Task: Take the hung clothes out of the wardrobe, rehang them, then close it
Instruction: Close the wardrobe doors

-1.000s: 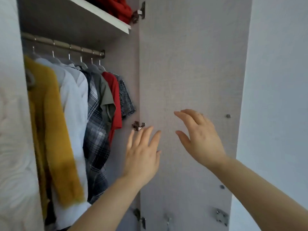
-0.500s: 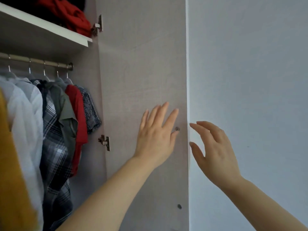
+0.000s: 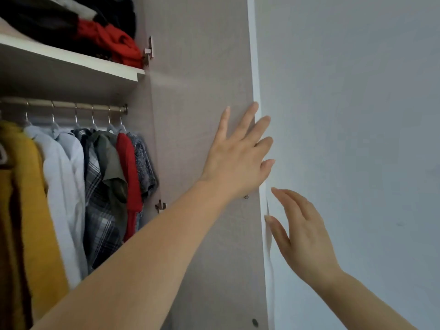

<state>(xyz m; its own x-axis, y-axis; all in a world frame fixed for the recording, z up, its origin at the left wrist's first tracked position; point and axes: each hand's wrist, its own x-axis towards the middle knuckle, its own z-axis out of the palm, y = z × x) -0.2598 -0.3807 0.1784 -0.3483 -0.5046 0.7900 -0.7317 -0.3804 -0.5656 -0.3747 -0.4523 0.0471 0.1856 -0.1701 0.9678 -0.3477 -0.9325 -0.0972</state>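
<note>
While the left hand [image 3: 235, 160] rests on the wardrobe door [image 3: 197, 115], fingers [image 3: 248, 120] spread, the right hand [image 3: 302, 236] hovers beside its edge, fingers straight.

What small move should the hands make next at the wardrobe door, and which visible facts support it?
Probably curl the right hand round the free edge of the door to take hold: the left hand lies flat on its inner face, the right hovers open beside that edge, and the clothes hang on the rail.

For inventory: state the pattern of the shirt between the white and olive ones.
The shirt is dark-and-white plaid, clearest in head view.
</note>
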